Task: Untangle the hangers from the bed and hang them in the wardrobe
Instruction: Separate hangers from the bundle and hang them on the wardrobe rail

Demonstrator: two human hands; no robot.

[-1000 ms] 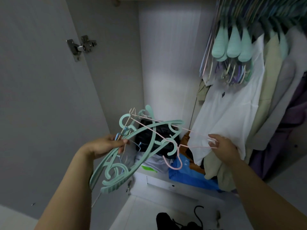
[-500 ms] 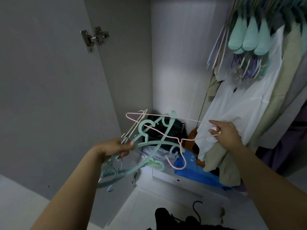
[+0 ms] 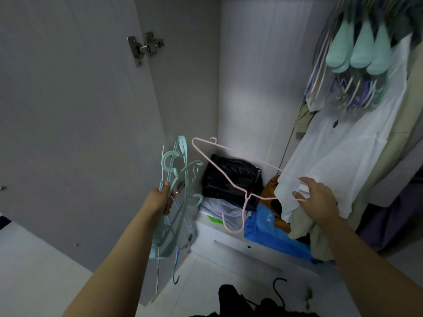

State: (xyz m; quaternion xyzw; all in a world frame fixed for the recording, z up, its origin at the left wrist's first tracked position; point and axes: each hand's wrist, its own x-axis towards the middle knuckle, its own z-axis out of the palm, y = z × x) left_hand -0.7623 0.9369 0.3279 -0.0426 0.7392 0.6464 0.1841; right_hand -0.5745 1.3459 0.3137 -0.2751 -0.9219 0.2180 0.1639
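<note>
Wardrobe walls [image 3: 263, 88] of pale grey fill the view ahead of you, with the open door [image 3: 68, 122] to the left of the interior and a metal hinge [image 3: 146, 48] fixed high where door meets side panel. Your left hand [image 3: 162, 200], just in front of the door's lower edge, has its fingers curled round a bunch of mint-green hangers [image 3: 180, 179] along with some thin blue wire ones; the bunch stands nearly upright, its hooks curling above your fist and the rest trailing down past your wrist toward the floor. Your right hand [image 3: 317, 197], to the right of that bunch and apart from it, pinches one end of a thin pink hanger [image 3: 231, 170]. That hanger stretches leftward from your fingers across the wardrobe's lower opening, free of the green bunch, its hook dangling downward in front of the folded clothes.

Inside the wardrobe, low against the back wall, sits a black bag [image 3: 231, 177] on a pile of folded clothes, with a blue bundle [image 3: 267, 227] beside it to the right. High on the wardrobe's right side, several mint-green hangers [image 3: 359, 51] already hang among thin coloured ones, and a white T-shirt [image 3: 343, 143] drapes below them, right behind your right hand. A black hanger hook [image 3: 278, 284] lies on the pale floor in front of the wardrobe.
</note>
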